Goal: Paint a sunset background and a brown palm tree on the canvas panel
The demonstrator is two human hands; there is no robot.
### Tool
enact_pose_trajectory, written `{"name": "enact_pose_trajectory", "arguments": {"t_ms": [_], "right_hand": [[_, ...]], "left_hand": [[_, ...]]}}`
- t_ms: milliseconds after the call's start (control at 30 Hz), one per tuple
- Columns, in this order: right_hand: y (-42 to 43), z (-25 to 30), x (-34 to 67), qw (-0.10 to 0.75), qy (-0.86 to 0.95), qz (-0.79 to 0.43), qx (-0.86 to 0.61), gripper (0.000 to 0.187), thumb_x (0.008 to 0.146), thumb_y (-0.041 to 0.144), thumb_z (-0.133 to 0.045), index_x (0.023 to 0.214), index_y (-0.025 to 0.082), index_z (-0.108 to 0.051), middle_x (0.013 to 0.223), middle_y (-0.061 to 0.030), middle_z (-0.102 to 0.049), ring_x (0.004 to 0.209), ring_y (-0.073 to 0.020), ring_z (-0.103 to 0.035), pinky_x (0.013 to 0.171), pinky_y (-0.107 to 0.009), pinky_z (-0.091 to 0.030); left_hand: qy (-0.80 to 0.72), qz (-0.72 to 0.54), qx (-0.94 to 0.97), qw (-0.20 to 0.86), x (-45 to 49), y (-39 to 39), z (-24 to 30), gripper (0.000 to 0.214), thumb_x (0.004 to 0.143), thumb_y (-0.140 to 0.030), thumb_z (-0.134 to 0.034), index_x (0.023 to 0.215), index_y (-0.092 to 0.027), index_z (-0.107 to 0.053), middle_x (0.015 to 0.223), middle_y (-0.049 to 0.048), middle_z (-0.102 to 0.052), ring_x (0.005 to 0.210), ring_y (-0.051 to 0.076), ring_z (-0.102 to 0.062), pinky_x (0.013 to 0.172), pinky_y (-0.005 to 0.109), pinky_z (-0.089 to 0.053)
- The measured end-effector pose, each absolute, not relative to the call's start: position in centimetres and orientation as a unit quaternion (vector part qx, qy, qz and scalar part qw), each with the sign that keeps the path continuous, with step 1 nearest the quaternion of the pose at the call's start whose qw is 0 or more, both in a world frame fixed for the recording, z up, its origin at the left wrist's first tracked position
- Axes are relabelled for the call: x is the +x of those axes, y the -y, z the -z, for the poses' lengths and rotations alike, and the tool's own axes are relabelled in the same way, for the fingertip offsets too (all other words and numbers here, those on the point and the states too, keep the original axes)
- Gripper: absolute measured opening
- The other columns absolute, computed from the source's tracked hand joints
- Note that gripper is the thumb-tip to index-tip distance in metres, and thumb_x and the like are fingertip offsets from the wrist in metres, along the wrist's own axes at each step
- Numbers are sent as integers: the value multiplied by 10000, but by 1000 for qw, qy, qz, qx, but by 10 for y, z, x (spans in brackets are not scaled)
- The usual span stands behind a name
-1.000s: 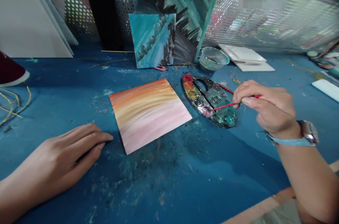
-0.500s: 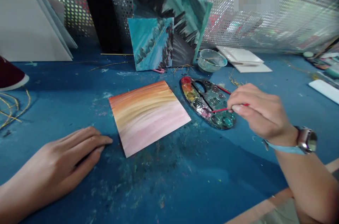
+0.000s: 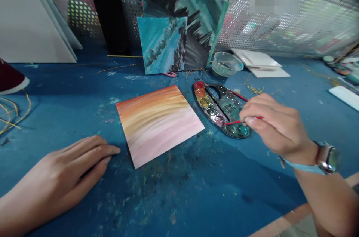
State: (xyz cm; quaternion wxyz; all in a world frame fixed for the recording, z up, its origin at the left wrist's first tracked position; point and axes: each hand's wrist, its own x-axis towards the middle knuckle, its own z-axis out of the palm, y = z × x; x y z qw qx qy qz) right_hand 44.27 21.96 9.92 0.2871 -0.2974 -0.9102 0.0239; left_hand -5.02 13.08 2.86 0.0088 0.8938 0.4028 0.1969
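Note:
My right hand (image 3: 270, 125) pinches a thin red paintbrush (image 3: 235, 122), its tip down among the wells of an oval paint palette (image 3: 230, 108) holding red, yellow, pink and teal paints. A second brush with a black handle lies across the palette. Left of it a small painted canvas (image 3: 159, 121) rests flat on the table, with bands of orange, ochre and pale pink. My left hand (image 3: 75, 169) lies flat on the tabletop, fingers stretched out and just short of the canvas's left edge, holding nothing.
Behind the canvas, a blue-teal painting (image 3: 162, 46) leans before larger ones. A clear plastic bowl of water (image 3: 226, 65) stands beside white panels (image 3: 260, 63). A black phone-like slab (image 3: 110, 20) leans against the perforated metal screen. Gold wire (image 3: 14, 113) lies at far left.
The brush tip has shifted slightly within the palette, near the pink well. My left hand stays put; the whole view has moved a little.

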Motion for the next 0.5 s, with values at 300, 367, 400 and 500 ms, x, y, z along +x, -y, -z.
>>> {"name": "enact_pose_trajectory", "arguments": {"t_ms": [300, 367, 400, 500], "right_hand": [[-223, -96, 447, 323, 885, -37, -333, 171, 1099, 169, -576, 1005, 279, -667, 855, 18, -706, 789, -203, -629, 873, -437, -428], [-222, -96, 447, 309, 889, -67, -330, 177, 1098, 184, -574, 966, 272, -654, 833, 24, -690, 764, -191, -608, 854, -431, -429], [-221, -96, 447, 312, 886, -80, -334, 184, 1098, 185, -571, 954, 268, -648, 826, 26, -677, 766, -185, -596, 839, -423, -430], [-221, -95, 451, 339, 866, -93, -357, 188, 1110, 178, -559, 982, 272, -661, 849, 25, -671, 818, -176, -595, 805, -394, -450]], "left_hand": [[-405, -201, 892, 5, -54, -126, -28, 289, 1224, -301, -440, 1373, -319, -687, 1177, 1, -738, 1006, 143, -769, 927, 219, -563], [-405, -202, 892, 4, -54, -127, -27, 302, 1220, -294, -443, 1395, -324, -687, 1194, 0, -737, 1036, 146, -767, 956, 222, -562], [-404, -203, 892, 4, -54, -127, -27, 308, 1218, -292, -445, 1404, -327, -689, 1204, 0, -737, 1051, 148, -766, 973, 225, -560], [-404, -203, 892, 7, -55, -128, -26, 320, 1216, -291, -448, 1408, -335, -700, 1219, -7, -741, 1065, 146, -765, 992, 226, -555]]}}
